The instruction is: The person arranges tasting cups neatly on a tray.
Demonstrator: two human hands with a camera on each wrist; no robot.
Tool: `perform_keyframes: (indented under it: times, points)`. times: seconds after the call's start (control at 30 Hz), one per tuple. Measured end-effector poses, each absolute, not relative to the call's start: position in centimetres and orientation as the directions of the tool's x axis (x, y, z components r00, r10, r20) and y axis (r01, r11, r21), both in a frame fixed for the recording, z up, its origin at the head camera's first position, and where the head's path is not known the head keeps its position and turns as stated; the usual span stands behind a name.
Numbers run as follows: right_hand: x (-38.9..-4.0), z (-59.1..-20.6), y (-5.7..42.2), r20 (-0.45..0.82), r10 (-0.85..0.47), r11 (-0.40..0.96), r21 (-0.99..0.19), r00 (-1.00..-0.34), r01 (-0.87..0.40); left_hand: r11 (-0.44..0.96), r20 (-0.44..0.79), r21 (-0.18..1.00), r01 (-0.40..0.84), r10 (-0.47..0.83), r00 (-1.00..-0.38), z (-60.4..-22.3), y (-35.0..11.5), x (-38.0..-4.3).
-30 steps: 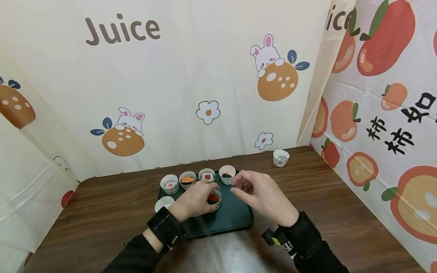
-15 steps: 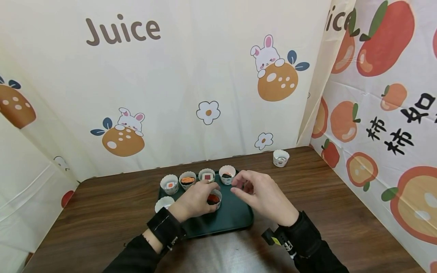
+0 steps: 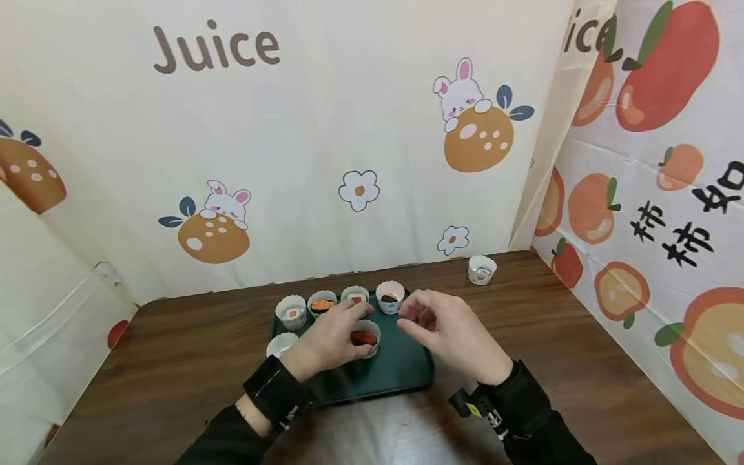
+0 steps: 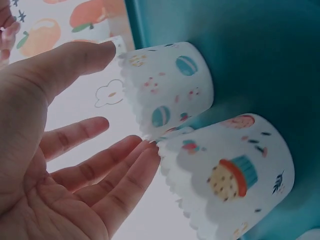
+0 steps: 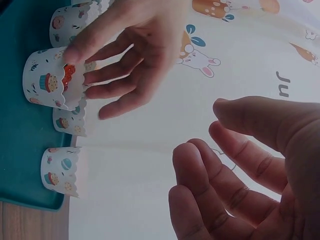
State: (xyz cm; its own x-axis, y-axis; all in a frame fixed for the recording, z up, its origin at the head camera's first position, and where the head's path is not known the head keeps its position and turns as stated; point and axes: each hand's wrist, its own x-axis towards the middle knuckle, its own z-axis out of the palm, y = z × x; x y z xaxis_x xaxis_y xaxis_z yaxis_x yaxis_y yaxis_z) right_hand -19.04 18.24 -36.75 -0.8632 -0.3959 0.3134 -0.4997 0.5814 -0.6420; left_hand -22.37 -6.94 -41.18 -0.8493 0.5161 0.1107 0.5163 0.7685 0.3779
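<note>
My left hand (image 3: 328, 336) is spread beside a white paper baking cup (image 5: 37, 82) holding a red-topped sushi piece (image 3: 363, 338). Its thumb lies at the rim of this cup, seen too in the right wrist view, and the hand grips nothing. The left wrist view has its fingertips close to a patterned paper cup (image 4: 230, 180); whether they touch is unclear. Over the right part of the green tray (image 3: 401, 368), my right hand (image 3: 444, 332) hovers with loosely bent fingers and nothing between them.
Along the tray's back edge stand paper cups with small sushi pieces, among them an orange-topped one (image 3: 323, 306). One more cup (image 3: 281, 344) sits at the tray's left, partly behind my left hand. A separate cup (image 3: 482, 270) stands at the wooden table's back right.
My left hand's fingers have eased away from the cup with the red-topped sushi, which shows more fully now. My right hand keeps its pose. The head view has shifted slightly.
</note>
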Motion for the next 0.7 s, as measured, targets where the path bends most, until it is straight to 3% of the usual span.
perform_keyframes:
  times: [0.2, 0.5, 0.7]
  points:
    - [-19.2, -36.8, 18.6, 0.283, -0.367, 0.6, -0.656, -0.886, -0.458, 0.75, 0.175, 0.38, 0.541, 0.516, -0.839, -39.8, -7.3, -21.4]
    - [-20.1, -37.5, 19.1, 0.272, -0.34, 0.598, -0.677, -0.9, -0.43, 0.713, 0.479, 0.343, 0.612, 0.427, -0.767, -38.9, -9.8, -17.7]
    - [-21.2, -38.0, 20.3, 0.295, -0.286, 0.633, -0.656, -0.912, -0.41, 0.736, 0.506, 0.367, 0.569, 0.355, -0.786, -38.1, -10.4, -16.2]
